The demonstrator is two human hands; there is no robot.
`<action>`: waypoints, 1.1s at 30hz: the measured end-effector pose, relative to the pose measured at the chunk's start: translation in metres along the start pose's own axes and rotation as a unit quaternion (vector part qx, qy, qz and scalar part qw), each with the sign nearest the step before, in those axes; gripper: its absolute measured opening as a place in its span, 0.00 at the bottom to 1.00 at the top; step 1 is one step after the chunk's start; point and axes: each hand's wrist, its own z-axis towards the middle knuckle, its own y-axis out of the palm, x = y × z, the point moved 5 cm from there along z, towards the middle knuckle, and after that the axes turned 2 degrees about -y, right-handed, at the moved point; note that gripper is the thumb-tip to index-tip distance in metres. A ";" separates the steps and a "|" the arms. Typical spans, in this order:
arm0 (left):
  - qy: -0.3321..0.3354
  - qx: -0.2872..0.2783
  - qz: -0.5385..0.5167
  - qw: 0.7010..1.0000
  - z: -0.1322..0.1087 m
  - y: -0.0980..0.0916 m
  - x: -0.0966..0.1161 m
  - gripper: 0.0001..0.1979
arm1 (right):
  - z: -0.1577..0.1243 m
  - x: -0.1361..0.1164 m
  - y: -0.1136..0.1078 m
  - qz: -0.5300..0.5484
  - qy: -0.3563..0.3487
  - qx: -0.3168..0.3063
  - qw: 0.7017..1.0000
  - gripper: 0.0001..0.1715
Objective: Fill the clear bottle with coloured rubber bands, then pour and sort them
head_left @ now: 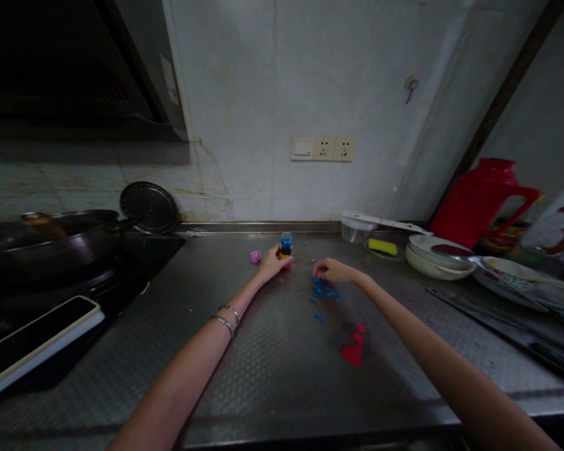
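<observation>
Reader: Head view: which spatial relation governs the scene?

Annotator: That between the right hand point(334, 270) and the blue pieces point(328, 291). The pieces lie scattered on the table point(244, 376), directly beneath the fingertips and toward the wearer. The right hand is the nearer of the two; the left hand point(270, 264) lies beyond a gap, to the left.

Reader: State of each hand?

Annotator: Left: closed around the lower part of a small clear jar point(286, 241), gripped from its left side. Right: narrow, fingers bent downward and drawn together; whether a piece is pinched between them, one cannot tell.

Reader: Orientation of the jar?

Annotator: Upright, long axis vertical, base at or close to the table. Blue shows in its upper part, with dark, yellow and red below. Whether its top is open cannot be made out. It stands to the left of the right hand and slightly farther from the wearer; the right fingertips point toward that side.

Reader: And the blue pieces?

Annotator: Short strips without a common direction, their axes crossing at various angles. One lone strip point(318, 318) lies apart, nearer the wearer, its long axis running roughly crosswise. Nearer again, and to the right, lies a jagged red piece point(353, 356), its long axis directed away from the wearer.
</observation>
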 end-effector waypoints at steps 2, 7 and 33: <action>0.000 0.001 0.005 1.000 0.000 0.000 -0.001 0.19 | -0.007 -0.008 0.000 0.012 -0.013 -0.011 1.000 0.16; 0.001 0.005 0.011 1.000 0.001 -0.001 -0.001 0.18 | -0.039 -0.034 -0.002 -0.002 -0.043 0.044 0.998 0.13; -0.019 0.004 0.025 1.000 -0.002 -0.004 0.007 0.18 | -0.094 -0.046 0.003 -0.003 -0.051 0.158 0.986 0.18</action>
